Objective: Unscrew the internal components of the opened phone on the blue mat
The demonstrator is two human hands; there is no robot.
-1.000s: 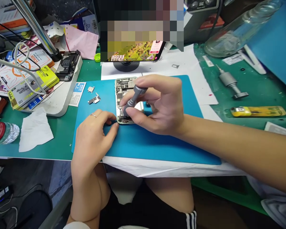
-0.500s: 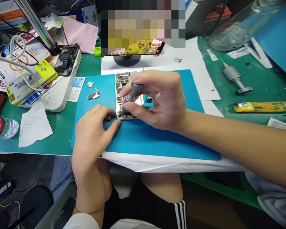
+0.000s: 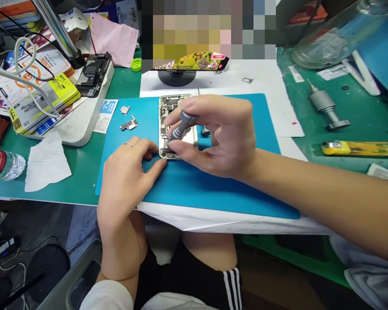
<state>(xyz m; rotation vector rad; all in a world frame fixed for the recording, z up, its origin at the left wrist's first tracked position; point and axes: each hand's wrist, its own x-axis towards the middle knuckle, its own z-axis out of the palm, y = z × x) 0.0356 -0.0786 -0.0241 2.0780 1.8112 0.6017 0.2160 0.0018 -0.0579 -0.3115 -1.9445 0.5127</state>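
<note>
An opened phone (image 3: 163, 113) lies on the blue mat (image 3: 129, 181), its inner boards bare. My right hand (image 3: 224, 133) is closed around a small grey screwdriver (image 3: 183, 125), which leans over the phone's lower part; its tip is hidden by my fingers. My left hand (image 3: 129, 172) holds the phone's lower left corner, with the thumb at the bottom edge and curled fingers at the left side. Left of the phone lie a small metal plate (image 3: 124, 110) and a dark metal bracket (image 3: 129, 124). A small dark object (image 3: 205, 131) sits partly behind my right hand.
A white box carrying another dismantled phone (image 3: 92, 75) stands at left, near a yellow box (image 3: 45, 105). A bottle (image 3: 6, 163) and torn paper (image 3: 48, 163) lie in front of them. At right are a grey tool (image 3: 325, 105), a yellow cutter (image 3: 358, 148) and a glass jar (image 3: 323, 41).
The whole view has shifted slightly. Both hands keep their places at the phone, and the screwdriver is still in my right hand, its angle barely different.
</note>
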